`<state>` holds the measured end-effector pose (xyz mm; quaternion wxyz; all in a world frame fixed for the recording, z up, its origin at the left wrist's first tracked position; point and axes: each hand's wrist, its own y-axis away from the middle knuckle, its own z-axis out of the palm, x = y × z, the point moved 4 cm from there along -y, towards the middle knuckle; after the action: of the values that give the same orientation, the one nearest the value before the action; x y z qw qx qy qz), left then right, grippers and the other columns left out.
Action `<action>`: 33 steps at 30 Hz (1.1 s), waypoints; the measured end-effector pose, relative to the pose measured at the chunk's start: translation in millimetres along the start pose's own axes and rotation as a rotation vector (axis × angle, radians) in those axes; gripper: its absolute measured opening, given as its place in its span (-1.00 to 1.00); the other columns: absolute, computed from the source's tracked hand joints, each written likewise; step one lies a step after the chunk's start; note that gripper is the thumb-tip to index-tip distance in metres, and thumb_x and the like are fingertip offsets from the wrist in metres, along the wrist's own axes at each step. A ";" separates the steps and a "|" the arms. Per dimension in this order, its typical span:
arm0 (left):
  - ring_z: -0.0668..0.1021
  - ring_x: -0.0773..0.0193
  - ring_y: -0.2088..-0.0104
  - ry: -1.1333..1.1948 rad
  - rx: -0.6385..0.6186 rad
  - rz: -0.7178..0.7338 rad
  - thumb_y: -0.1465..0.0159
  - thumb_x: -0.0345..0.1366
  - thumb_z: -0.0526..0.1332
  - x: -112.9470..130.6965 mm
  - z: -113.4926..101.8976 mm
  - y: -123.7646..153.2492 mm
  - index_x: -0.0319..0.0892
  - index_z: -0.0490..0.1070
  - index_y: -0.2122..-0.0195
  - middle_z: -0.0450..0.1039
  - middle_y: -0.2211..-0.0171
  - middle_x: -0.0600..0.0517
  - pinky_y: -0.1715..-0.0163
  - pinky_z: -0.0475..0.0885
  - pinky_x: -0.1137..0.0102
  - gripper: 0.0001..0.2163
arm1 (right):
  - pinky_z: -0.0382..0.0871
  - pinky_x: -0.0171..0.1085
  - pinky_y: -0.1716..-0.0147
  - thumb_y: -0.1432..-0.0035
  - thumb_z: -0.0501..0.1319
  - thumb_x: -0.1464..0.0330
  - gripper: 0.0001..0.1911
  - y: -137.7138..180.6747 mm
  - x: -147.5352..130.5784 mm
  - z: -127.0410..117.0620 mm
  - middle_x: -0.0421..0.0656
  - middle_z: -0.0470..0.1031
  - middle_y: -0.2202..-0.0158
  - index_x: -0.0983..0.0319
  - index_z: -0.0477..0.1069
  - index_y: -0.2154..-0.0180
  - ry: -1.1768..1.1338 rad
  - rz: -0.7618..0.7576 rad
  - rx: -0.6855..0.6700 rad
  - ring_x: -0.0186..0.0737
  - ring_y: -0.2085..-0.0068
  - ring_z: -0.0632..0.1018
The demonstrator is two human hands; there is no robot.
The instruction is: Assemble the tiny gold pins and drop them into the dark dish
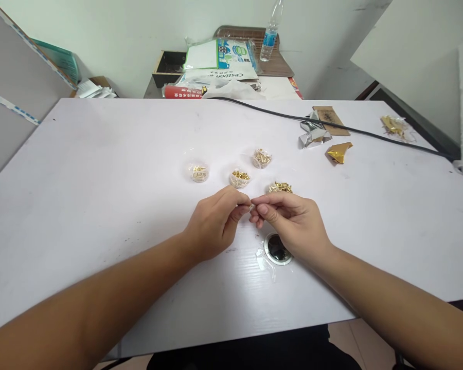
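Note:
My left hand [216,221] and my right hand [289,218] meet over the white table [100,169], fingertips pinched together on a tiny gold metal piece [251,206]. Both hands are closed in a pinch. Just beyond them stand several small clear cups of gold pins: one at the left [199,172], one in the middle [239,178], one further back [261,158], and a pile [280,187] right behind my right hand.
A round cable hole [277,249] lies under my right wrist. A black cable [370,131] crosses the far right. Silver foil [312,136], gold foil [338,152] and a brown packet [331,119] lie there. Boxes, papers and a water bottle [270,33] stand behind the table.

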<state>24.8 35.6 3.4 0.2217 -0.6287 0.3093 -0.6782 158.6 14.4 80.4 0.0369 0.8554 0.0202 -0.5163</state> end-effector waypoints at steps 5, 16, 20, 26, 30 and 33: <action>0.47 0.50 0.46 0.020 0.002 -0.019 -0.36 -0.43 0.08 -0.3 -0.5 -0.1 -0.20 0.32 0.28 0.45 0.43 0.11 0.46 0.36 0.59 -0.92 | 0.62 -0.23 0.37 -0.18 0.33 0.32 -0.89 -0.2 -1.7 -0.4 -0.17 0.58 0.44 0.21 0.55 0.25 0.039 -0.026 -0.009 -0.26 0.41 0.63; 0.41 0.52 0.54 0.028 0.014 -0.079 -0.32 -0.40 0.19 -1.9 -2.1 -0.9 -0.21 0.36 0.36 0.45 0.50 0.15 0.52 0.33 0.61 -0.91 | 0.61 -0.31 0.35 -0.14 0.35 0.43 -0.95 0.0 -3.5 -1.5 -0.18 0.60 0.45 0.23 0.50 0.31 0.078 -0.022 -0.011 -0.29 0.39 0.64; 0.41 0.52 0.53 0.055 -0.008 -0.095 -0.33 -0.41 0.17 -3.0 -1.5 -0.7 -0.21 0.36 0.35 0.47 0.48 0.14 0.51 0.33 0.61 -0.91 | 0.62 -0.27 0.29 -0.17 0.33 0.42 -0.94 -0.8 -1.9 -2.7 -0.17 0.60 0.42 0.22 0.55 0.26 0.094 -0.041 -0.010 -0.28 0.37 0.64; 0.42 0.49 0.51 0.048 -0.018 -0.069 -0.35 -0.42 0.12 -3.0 -0.4 -0.8 -0.21 0.35 0.33 0.44 0.47 0.12 0.48 0.34 0.57 -0.90 | 0.61 -0.25 0.33 -0.19 0.32 0.36 -0.92 -0.6 -3.0 -2.1 -0.16 0.59 0.44 0.24 0.49 0.27 0.100 -0.034 -0.020 -0.26 0.38 0.64; 0.43 0.47 0.50 0.030 -0.048 -0.030 -0.36 -0.40 0.09 -0.8 1.4 -0.1 -0.20 0.33 0.32 0.45 0.45 0.11 0.48 0.35 0.56 -0.90 | 0.60 -0.27 0.39 -0.22 0.30 0.33 -0.88 0.4 -2.1 -1.9 -0.16 0.57 0.47 0.24 0.42 0.32 0.129 -0.004 -0.026 -0.27 0.45 0.62; 0.43 0.47 0.48 0.038 -0.067 -0.022 -0.36 -0.40 0.08 0.3 2.5 0.4 -0.20 0.30 0.33 0.44 0.45 0.11 0.48 0.34 0.56 -0.90 | 0.58 -0.29 0.40 -0.25 0.26 0.35 -0.89 1.2 -2.2 -1.9 -0.18 0.57 0.47 0.23 0.40 0.33 0.167 -0.055 -0.037 -0.29 0.44 0.62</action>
<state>27.2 34.8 3.3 0.1872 -0.6260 0.3292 -0.6817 159.3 13.3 83.3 0.0367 0.8937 0.0559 -0.4437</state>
